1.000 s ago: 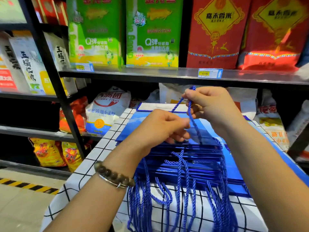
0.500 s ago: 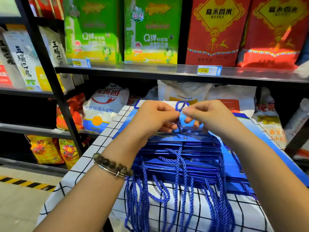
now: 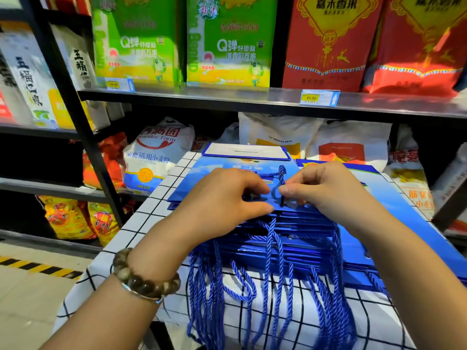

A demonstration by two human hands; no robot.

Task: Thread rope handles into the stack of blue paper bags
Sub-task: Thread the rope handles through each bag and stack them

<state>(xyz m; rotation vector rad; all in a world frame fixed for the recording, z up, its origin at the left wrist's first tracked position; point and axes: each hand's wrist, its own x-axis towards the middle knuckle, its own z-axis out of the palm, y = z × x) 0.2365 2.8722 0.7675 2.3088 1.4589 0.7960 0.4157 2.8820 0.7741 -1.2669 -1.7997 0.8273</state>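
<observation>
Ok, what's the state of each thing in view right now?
left hand, grips the top bag at its near edge.
right hand, pinches the rope handle.
rope handle, upright between the hands.
top bag, flat on the stack.
stack of blue bags, flat, fanned on the checked cloth.
threaded handles, hanging over the cloth's front.

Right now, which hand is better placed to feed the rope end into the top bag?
Probably the right hand: its thumb and forefinger pinch the blue rope just above the near edge of the top bag. The left hand grips that edge, so it seems better used for steadying.
</observation>
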